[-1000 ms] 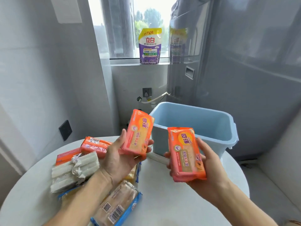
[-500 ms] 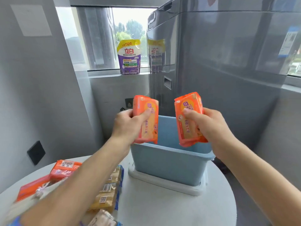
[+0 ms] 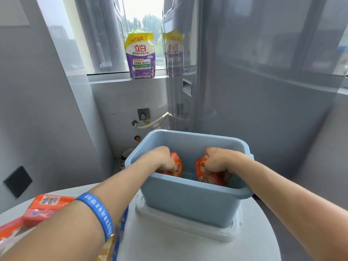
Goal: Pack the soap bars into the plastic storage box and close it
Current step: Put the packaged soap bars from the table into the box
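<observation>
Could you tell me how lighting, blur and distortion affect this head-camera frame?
Head view: the window is blown out by backlight; wide-angle bending curves the walls; the orange soap packs at lower left are smeared by blur; both hands, left hand and right hand, in the blue box stay fairly sharp.

Both hands reach inside the blue storage box [image 3: 188, 204]; left hand [image 3: 163, 160] and right hand [image 3: 218, 160] each grip an orange soap bar [image 3: 178, 165]

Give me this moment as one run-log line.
phase: placing | left hand: holds orange soap bar inside blue box | right hand: holds second orange bar inside box | box: open
</observation>
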A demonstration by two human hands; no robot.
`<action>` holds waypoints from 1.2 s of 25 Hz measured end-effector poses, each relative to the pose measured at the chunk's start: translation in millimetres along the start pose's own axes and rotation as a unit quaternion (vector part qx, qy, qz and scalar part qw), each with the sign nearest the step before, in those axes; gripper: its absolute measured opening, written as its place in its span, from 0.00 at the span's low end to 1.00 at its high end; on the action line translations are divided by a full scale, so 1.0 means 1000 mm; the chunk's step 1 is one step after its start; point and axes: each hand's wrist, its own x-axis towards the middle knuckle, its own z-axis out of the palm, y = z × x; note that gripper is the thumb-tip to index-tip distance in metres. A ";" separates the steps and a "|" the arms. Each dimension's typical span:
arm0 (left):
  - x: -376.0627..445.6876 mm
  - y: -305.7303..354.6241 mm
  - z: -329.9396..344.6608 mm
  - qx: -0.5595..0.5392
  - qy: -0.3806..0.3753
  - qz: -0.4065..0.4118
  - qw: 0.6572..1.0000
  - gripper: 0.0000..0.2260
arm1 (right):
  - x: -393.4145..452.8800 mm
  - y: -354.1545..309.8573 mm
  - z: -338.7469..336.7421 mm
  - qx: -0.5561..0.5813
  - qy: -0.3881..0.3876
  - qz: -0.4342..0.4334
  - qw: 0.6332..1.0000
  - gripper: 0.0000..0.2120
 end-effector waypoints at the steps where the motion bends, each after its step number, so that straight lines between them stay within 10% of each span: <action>1: 0.000 -0.001 0.001 0.016 -0.016 -0.001 1.000 0.12 | 0.001 0.001 0.002 -0.013 0.008 0.001 1.000 0.15; 6: -0.010 -0.007 0.003 0.149 0.046 0.063 0.986 0.10 | -0.005 0.006 0.009 -0.292 0.168 -0.045 0.941 0.14; 12: -0.015 -0.018 -0.001 0.185 -0.161 0.129 0.961 0.10 | -0.009 0.003 0.015 -0.276 -0.125 -0.108 0.947 0.21; 16: -0.024 -0.031 -0.006 0.199 -0.240 0.131 0.941 0.17 | -0.006 -0.002 0.020 -0.314 -0.182 -0.065 0.930 0.18; 21: -0.056 -0.046 -0.008 -0.035 -0.027 0.242 0.969 0.12 | -0.024 -0.005 0.016 -0.229 -0.087 -0.134 0.960 0.19; 24: -0.091 -0.076 -0.018 -0.179 0.151 0.290 0.928 0.09 | -0.041 -0.025 0.005 -0.135 0.051 -0.207 0.968 0.18; 27: -0.135 -0.138 -0.004 -0.329 0.260 0.227 0.879 0.07 | -0.087 -0.067 0.025 0.042 0.256 -0.353 0.899 0.10; 30: -0.180 -0.209 0.031 -0.248 0.319 0.109 0.908 0.06 | -0.139 -0.107 0.089 0.072 0.193 -0.501 0.841 0.09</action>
